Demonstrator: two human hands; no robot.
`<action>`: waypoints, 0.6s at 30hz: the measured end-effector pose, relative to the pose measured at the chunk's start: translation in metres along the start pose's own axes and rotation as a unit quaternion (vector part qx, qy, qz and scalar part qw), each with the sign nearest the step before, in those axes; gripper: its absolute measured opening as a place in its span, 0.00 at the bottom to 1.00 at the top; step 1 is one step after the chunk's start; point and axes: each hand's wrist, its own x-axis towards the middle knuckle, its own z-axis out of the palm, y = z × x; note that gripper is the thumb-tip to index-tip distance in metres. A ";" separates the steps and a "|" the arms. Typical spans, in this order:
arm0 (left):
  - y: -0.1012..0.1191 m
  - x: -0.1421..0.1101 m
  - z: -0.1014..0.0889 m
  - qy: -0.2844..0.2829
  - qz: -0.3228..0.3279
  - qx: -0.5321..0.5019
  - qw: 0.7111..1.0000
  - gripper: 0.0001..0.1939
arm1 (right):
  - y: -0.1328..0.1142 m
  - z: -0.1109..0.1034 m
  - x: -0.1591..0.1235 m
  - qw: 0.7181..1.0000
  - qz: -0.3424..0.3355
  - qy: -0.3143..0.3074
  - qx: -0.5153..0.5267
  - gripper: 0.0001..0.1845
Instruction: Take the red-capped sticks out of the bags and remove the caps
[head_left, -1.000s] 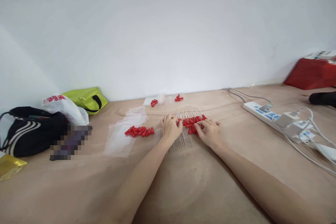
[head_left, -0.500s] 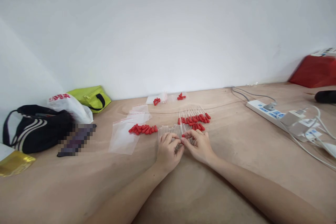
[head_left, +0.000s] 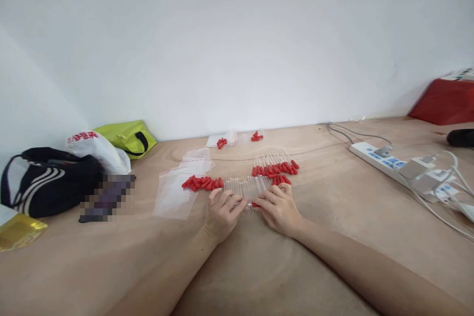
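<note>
A row of clear glass tubes (head_left: 246, 188) lies side by side on the table between my hands. My left hand (head_left: 224, 211) rests over the near left ends of the tubes, its fingers bent but apart. At the near right ends, the fingers of my right hand (head_left: 279, 207) close on a red-bulbed dropper (head_left: 255, 204); its red end peeks out beside the fingertips and the rest is hard to make out. Loose red rubber bulbs (head_left: 202, 183) are heaped left of the tubes. Beyond my right hand lie several glass droppers with red bulbs (head_left: 276, 168) in a row.
Clear zip bags (head_left: 174, 197) lie at left, and small red pieces (head_left: 221, 143) rest on bags by the wall. A black bag (head_left: 55, 177), a white plastic bag (head_left: 98, 148) and a lime pouch (head_left: 128, 139) stand far left. A power strip (head_left: 370, 155) with cables lies right.
My hands have moved apart, the left one down and leftward. The dropper that stood up between them is now low by my right fingertips, and more of the tube row shows.
</note>
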 end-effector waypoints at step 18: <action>0.000 -0.005 -0.008 -0.063 -0.048 -0.073 0.994 0.10 | -0.002 -0.006 -0.003 0.999 0.012 -0.042 0.031 0.12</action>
